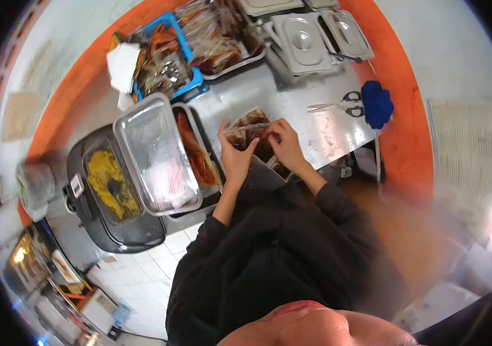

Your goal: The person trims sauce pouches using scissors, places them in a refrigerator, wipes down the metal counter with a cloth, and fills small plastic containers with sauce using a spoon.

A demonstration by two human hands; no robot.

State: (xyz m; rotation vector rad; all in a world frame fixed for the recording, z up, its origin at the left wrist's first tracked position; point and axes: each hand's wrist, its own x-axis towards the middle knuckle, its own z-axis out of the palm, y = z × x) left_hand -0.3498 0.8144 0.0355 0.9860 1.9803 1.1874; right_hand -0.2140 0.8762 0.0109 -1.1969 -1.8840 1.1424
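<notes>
A clear plastic bag (250, 120) with dark brown food inside lies at the front of the steel table, between my two hands. My left hand (237, 157) grips the bag's left side, thumb against fingers. On the other side, my right hand (284, 143) pinches the upper right part of the bag near its opening. Left of my left hand stands a metal tray with reddish-orange food (195, 150), partly covered by another metal tray (156, 153) that holds clear plastic bags. Whether the bag is sealed, I cannot tell.
Scissors (338, 105) and a blue cloth (377, 105) lie to the right. Metal lids (302, 43) sit at the back. A blue crate (185, 40) and a tray (235, 68) hold several filled bags. Far left is a black-rimmed container of yellow food (107, 179).
</notes>
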